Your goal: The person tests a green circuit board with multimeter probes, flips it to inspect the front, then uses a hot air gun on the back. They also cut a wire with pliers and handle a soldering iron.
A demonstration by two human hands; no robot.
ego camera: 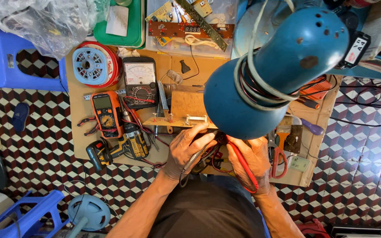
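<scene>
Currently left hand grips dark probe, right hand grips red probe, tips hidden beneath blue motor housing over board; steady both tips, keep leads untangled

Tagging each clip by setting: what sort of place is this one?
Probably a small electronics repair spot set up on the floor: meters on a cardboard mat, loose circuit boards, and a red probe in the right hand.

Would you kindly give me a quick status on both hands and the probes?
Left hand shut on black probe. Right hand shut on red probe. Blue motor housing hides the tips.
</scene>
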